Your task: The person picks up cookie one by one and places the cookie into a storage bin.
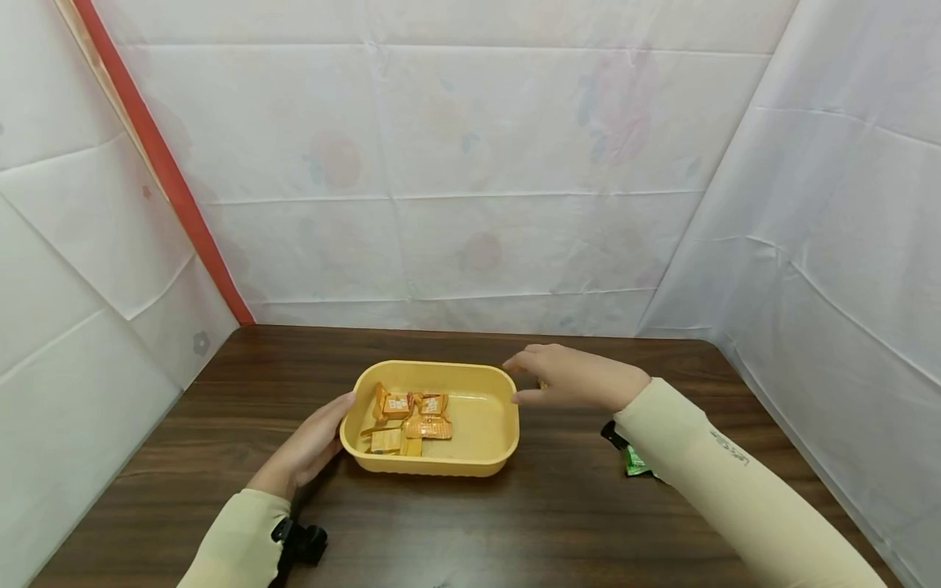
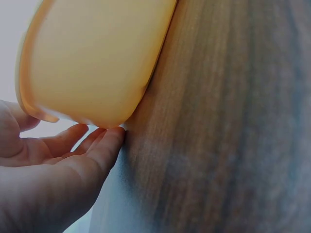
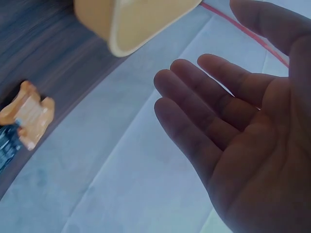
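Observation:
A yellow rectangular plastic tray (image 1: 481,408) stands on the table with several orange-wrapped snacks (image 1: 429,427) and small yellow packets (image 1: 385,442) grouped in its left half. My left hand (image 1: 312,441) is at its left end. In the left wrist view, the fingertips (image 2: 115,132) touch the tray's outer wall low down, while the thumb lies by the rim. At the opposite end, my right hand (image 1: 573,376) hovers beside the rim, thumb and fingers spread apart. Nothing lies in its palm in the right wrist view.
An orange-wrapped snack (image 3: 35,116) lies on the table beside a dark packet (image 3: 7,143), beyond my right hand. A green packet (image 1: 635,461) shows partly from under the right forearm. White cloth (image 1: 456,163) encloses the back and sides of the brown table (image 1: 456,535).

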`<state>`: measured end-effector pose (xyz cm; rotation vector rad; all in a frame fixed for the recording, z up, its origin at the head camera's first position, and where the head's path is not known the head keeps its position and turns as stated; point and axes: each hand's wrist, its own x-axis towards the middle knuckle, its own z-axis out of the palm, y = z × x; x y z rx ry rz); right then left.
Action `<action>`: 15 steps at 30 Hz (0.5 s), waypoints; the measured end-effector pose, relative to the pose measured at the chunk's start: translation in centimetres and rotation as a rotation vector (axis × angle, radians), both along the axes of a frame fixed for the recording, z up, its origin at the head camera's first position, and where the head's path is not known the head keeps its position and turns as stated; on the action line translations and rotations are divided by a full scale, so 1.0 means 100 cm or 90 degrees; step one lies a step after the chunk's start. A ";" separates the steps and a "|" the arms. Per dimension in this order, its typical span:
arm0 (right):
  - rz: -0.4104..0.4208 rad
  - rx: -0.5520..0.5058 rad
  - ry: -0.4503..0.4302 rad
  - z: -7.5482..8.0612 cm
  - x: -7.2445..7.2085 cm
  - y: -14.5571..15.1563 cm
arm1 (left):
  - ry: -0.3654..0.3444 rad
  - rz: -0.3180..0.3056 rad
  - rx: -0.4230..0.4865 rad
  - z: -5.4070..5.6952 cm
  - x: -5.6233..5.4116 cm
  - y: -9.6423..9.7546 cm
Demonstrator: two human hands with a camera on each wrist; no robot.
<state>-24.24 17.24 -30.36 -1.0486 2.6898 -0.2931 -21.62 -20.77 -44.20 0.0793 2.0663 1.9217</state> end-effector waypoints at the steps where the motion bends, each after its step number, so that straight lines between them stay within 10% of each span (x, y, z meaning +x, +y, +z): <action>1: -0.005 -0.001 0.002 0.000 0.002 0.005 | 0.001 0.000 0.000 0.000 0.000 0.000; 15: -0.070 0.007 -0.021 -0.014 0.023 0.076 | 0.002 -0.002 0.001 0.000 0.000 0.001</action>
